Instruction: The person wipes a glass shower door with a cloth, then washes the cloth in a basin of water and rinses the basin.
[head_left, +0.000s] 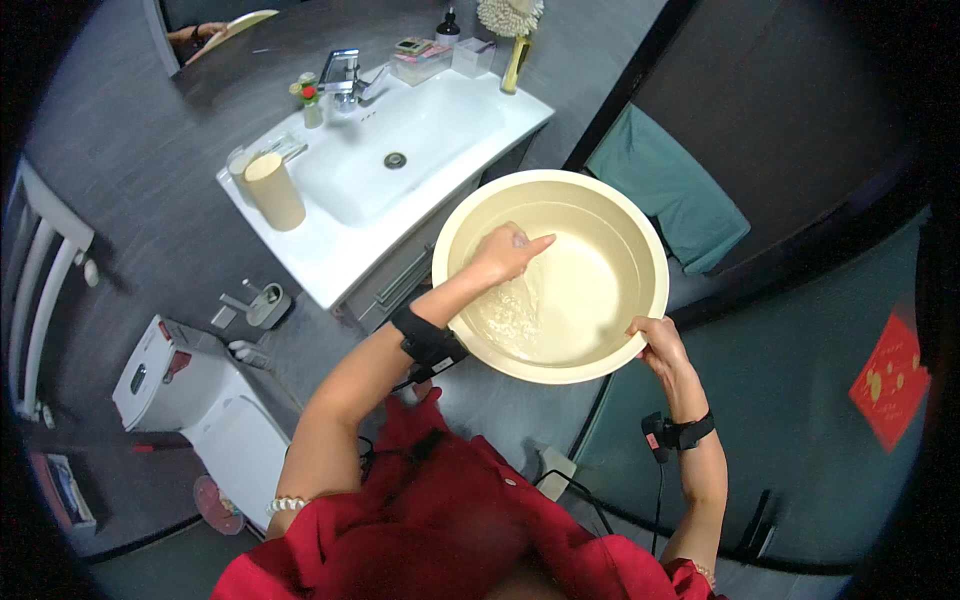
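A round cream-coloured plastic basin (592, 277) is tilted in front of me, off the floor. My right hand (658, 341) grips its rim at the lower right, with the thumb over the edge. Inside the basin is my left hand (506, 253), one digit stretched out to the right. A small shiny, translucent patch shows at its fingers; whether it is a held object or water I cannot tell. Below that hand, clear rippled water (510, 319) glints along the basin's left wall. My left forearm crosses over the rim.
Beyond the basin stands a white washbasin (450, 120) with a chrome faucet (345, 79) and a beige cup (276, 193). A teal cloth (667, 187) hangs at right. A white toilet (232, 420) stands at left. Black cables (660, 495) hang from my wrist straps.
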